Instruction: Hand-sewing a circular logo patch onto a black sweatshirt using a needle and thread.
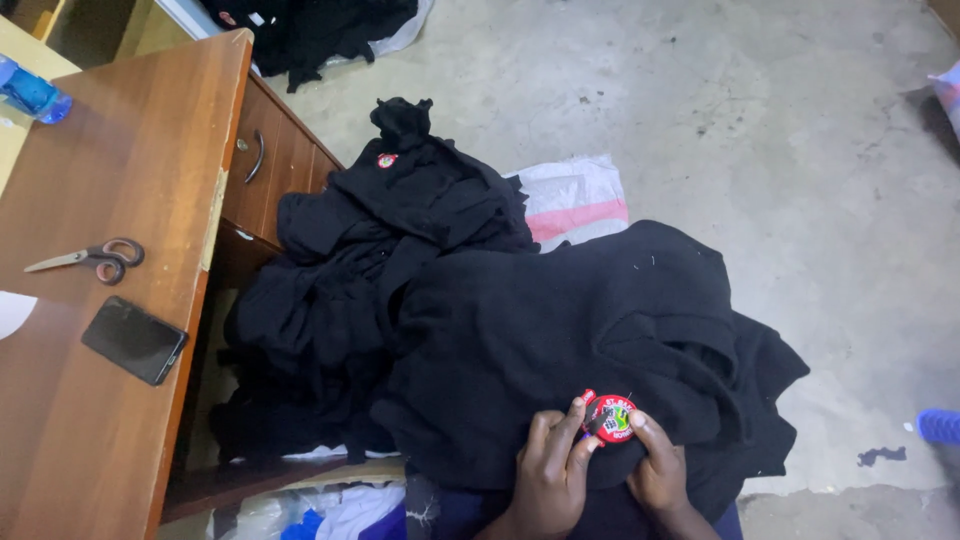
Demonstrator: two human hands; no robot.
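Here, both hands (600, 465) pinching a round red badge (609, 418), on a black sweater (540, 330).

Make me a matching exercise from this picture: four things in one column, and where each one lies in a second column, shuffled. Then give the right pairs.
Things:
1. scissors
2. phone
3. round red badge
4. blue bottle

Places:
A. at the far left edge of the picture, beyond the wooden desk
B. on the black garment, pinched between the left hand and right hand
C. on the desk top, nearer the person than the scissors
D. on the desk top, between bottle and phone

Pairs: 1-D, 2-C, 3-B, 4-A
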